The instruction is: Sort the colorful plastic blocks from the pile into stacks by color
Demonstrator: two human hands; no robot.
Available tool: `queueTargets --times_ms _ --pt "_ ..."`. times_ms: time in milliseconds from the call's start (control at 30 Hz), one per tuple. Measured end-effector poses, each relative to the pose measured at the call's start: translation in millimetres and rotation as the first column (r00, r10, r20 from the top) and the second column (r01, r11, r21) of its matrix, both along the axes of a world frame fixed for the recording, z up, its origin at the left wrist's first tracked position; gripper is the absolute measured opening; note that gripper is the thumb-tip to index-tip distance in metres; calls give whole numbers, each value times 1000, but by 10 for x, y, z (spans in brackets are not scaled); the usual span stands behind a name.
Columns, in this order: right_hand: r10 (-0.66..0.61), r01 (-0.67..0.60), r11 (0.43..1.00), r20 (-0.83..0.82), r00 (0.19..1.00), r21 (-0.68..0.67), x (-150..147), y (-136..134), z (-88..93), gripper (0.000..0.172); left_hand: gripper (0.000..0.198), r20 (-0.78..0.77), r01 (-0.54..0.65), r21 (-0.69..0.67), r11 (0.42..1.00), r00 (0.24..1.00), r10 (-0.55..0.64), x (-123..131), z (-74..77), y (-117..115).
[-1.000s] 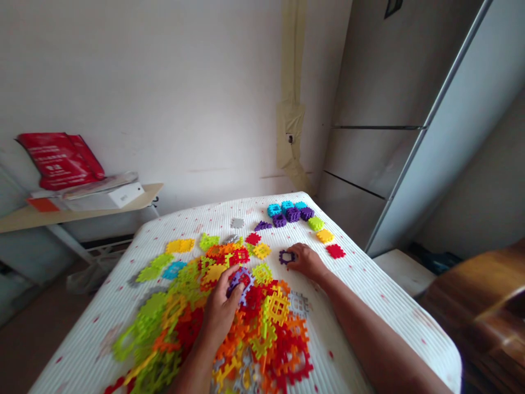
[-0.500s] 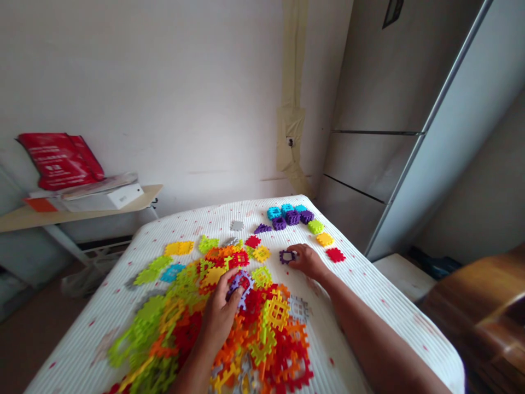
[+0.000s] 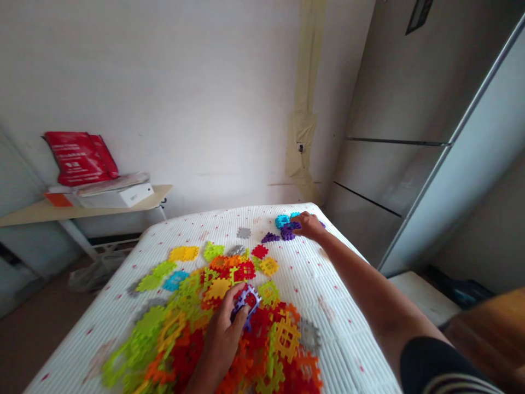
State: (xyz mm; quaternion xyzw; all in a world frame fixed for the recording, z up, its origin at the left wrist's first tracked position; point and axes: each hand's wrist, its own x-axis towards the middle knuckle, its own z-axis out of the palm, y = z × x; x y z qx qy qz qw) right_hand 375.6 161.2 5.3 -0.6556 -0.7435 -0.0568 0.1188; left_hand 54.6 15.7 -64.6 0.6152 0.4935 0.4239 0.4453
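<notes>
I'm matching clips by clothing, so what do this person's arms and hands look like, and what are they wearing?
The left hand and right hand are bare, with no gloves, and no watch or bracelet shows. The right arm comes out of a black sleeve with pale stripes. The left sleeve is out of view.

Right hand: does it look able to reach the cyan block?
Probably yes: the right hand is right beside the cyan block, with only purple blocks between them, nothing bigger in the way.

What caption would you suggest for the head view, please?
Left hand holds a lilac waffle block; right hand touches purple blocks on a white mattress.
</notes>
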Motion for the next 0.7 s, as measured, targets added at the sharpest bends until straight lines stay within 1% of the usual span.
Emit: queueTargets --times_ms 133,333,533,700 --pt "-10 12 999 60 998 -44 -22 120 -41 42 45 -10 -3 -33 999 1000 3 5 -7 7" --pt "-6 18 996 133 991 -90 4 224 -88 45 46 -24 5 -66 998 1000 -7 8 -11 4" --pt "0 17 994 160 987 -106 2 255 -105 41 46 -15 5 -65 998 1000 -6 6 -48 16" --pt "7 12 994 172 985 -111 -39 232 -100 40 46 1 -11 -68 998 1000 11 9 -29 13"
